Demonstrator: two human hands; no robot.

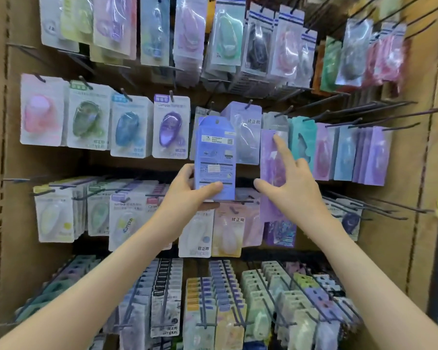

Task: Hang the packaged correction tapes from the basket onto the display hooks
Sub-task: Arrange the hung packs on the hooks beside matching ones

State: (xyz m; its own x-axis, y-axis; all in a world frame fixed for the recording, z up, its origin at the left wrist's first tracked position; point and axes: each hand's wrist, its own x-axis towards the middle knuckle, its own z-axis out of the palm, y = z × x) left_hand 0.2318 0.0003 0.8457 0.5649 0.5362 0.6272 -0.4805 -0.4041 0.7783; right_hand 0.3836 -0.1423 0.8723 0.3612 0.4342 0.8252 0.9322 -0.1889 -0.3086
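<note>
Our left hand point(187, 190) grips a blue-violet carded correction-tape pack point(215, 152), centre frame, not yet hooked; our right hand point(292, 184) spreads empty.

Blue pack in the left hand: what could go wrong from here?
1. The blue pack shows its printed back to the camera; hung so, it would face backwards.
2. The left hand grips only its lower end, so the hang hole may miss a hook.
3. The right hand, open at the purple packs, could jostle them.
</note>
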